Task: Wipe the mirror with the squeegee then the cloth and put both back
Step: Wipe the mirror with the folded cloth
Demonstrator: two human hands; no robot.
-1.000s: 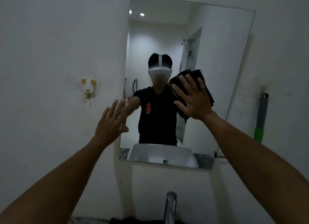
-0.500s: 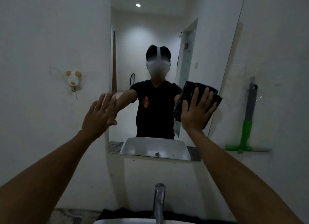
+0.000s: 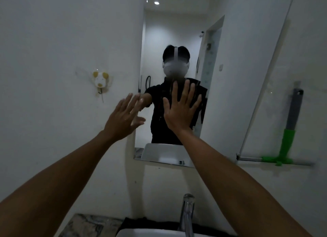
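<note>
The wall mirror point(image 3: 238, 63) fills the upper middle of the view. My right hand point(image 3: 179, 111) lies flat with fingers spread, pressing a black cloth point(image 3: 199, 102) against the glass in the mirror's lower middle. My left hand point(image 3: 123, 119) is open with fingers apart, held against the wall at the mirror's left edge, holding nothing. The squeegee point(image 3: 290, 130), grey handle and green neck, hangs on the wall to the right of the mirror, its blade lowest.
A chrome tap point(image 3: 186, 215) and the rim of a white basin point(image 3: 150, 234) sit below. A mouse-shaped wall hook point(image 3: 100, 81) is on the left wall. A marbled countertop point(image 3: 85, 226) shows at the bottom left.
My right hand has slid the black cloth across the glass, first down and right, then left to the mirror's lower middle. My left hand stayed by the mirror's left edge.
</note>
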